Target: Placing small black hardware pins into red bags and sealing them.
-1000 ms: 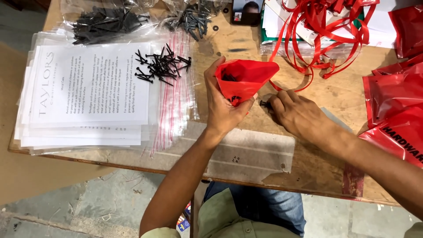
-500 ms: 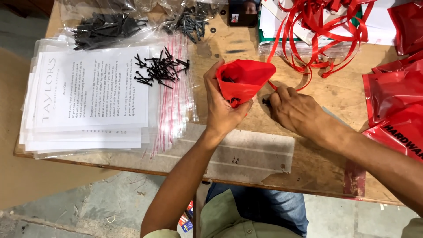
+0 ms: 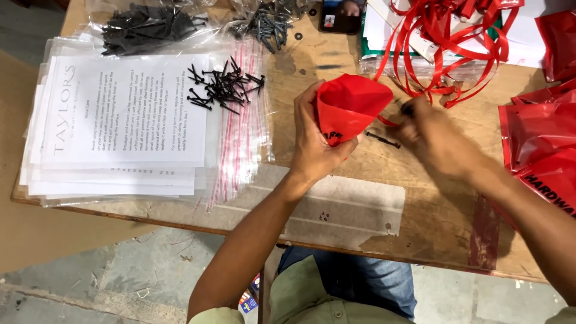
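Logged: my left hand (image 3: 315, 147) fingers gripped red pouch (image 3: 348, 108); right hand (image 3: 435, 141) blurred, finger state unclear, beside black screw (image 3: 383, 140) on worktop (image 3: 444, 210).

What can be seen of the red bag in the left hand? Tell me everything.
The red bag is a small pouch of thin, glossy plastic with dark printing near its lower edge. It is crumpled into a cone, held up off the wooden table by the left hand, whose fingers wrap its left side and bottom. A thin red strip runs from it toward the blurred right hand. Whether anything is inside cannot be seen.
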